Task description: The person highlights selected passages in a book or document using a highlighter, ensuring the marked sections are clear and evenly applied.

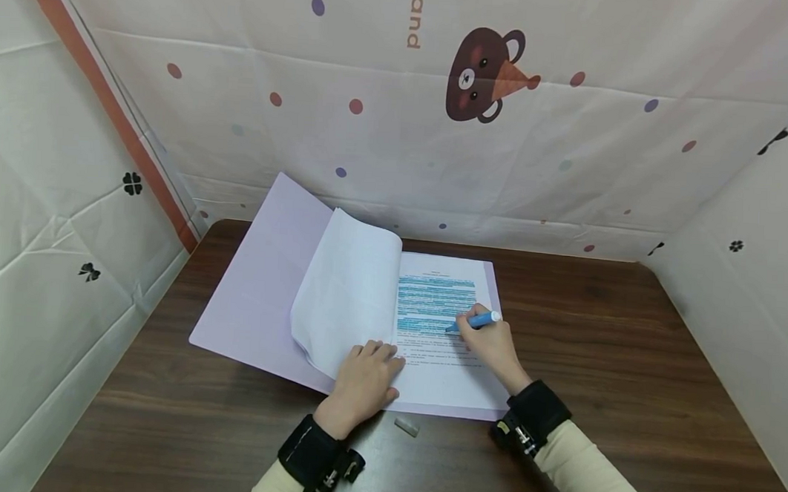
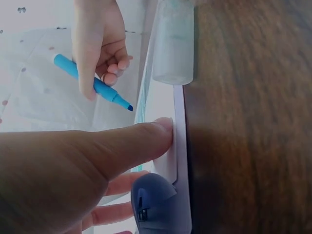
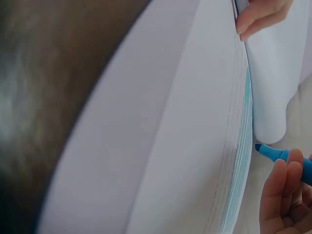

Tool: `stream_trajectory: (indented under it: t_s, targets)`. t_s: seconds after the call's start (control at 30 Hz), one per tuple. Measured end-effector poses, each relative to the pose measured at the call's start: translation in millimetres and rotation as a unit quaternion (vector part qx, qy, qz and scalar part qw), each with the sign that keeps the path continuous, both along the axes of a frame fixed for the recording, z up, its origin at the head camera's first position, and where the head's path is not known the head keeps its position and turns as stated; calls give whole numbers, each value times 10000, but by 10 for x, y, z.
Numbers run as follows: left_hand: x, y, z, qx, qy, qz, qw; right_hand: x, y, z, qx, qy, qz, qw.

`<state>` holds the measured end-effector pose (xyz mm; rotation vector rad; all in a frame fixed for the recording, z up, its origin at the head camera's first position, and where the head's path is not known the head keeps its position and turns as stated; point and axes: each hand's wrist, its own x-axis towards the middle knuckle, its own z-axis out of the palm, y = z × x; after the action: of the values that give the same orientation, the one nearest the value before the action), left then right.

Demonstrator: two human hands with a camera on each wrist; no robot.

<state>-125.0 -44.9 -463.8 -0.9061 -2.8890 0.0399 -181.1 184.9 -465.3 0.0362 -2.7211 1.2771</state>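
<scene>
My right hand (image 1: 493,345) grips a blue highlighter (image 1: 482,320), its tip at the text of a printed page (image 1: 450,386). Blue highlighting covers the upper lines of that page; the lower lines are plain black print. The sheets lie in an open pale purple folder (image 1: 258,287). Turned-over white pages (image 1: 352,281) curl to the left. My left hand (image 1: 364,378) rests on the lower part of these pages by the fold, fingers extended. In the left wrist view, a dark blue rounded piece (image 2: 151,204) sits beside the left thumb at the folder's edge.
A small grey cylinder (image 1: 407,426) lies on the brown wooden table (image 1: 603,346) just in front of the folder. White cloth with dots and a bear print (image 1: 479,76) hangs behind the table, and more patterned cloth stands at both sides.
</scene>
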Motion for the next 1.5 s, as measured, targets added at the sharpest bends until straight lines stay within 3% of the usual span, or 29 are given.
stream_trajectory:
  t_s: [1.5]
  targets:
    - [-32, -1, -12, 56, 17, 45, 10000, -57, -628, -88, 36, 118, 544, 9984]
